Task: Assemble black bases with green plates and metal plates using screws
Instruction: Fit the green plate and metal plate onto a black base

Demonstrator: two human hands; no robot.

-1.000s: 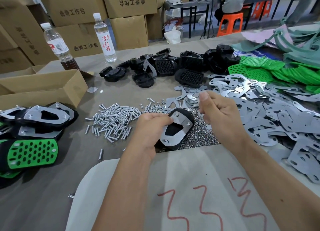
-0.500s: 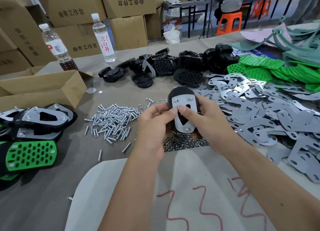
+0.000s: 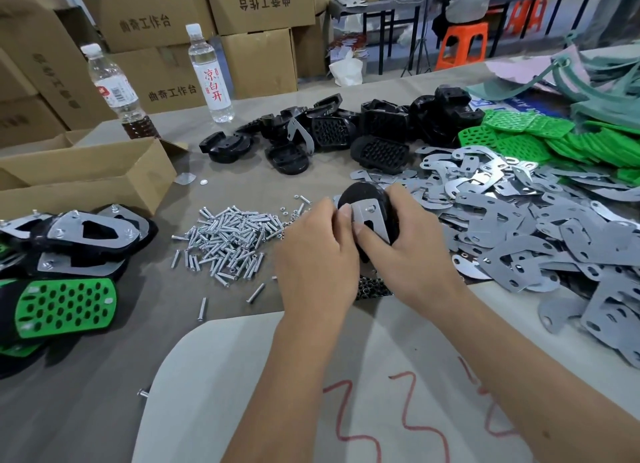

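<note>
Both my hands hold one black base (image 3: 360, 194) upright above the table, a metal plate (image 3: 371, 216) lying on its face. My left hand (image 3: 317, 254) grips its left side, thumb on the plate. My right hand (image 3: 412, 251) wraps round its right side, thumb pressing the plate's lower part. Loose screws (image 3: 228, 237) lie in a pile to the left, small nuts (image 3: 372, 287) under my hands. Loose black bases (image 3: 346, 133) sit at the back, metal plates (image 3: 536, 234) spread to the right, green plates (image 3: 540, 140) at the far right.
Finished assemblies (image 3: 65, 265) are stacked at the left edge beside an open cardboard box (image 3: 86, 175). Two bottles (image 3: 209, 74) stand at the back before stacked cartons. A grey sheet with red marks (image 3: 346, 393) lies in front of me. A person sits on an orange stool (image 3: 460, 43) behind.
The base was low in my left hand alone a second ago; it rose, my right hand joined, and both hands now hold it higher and closer around it.
</note>
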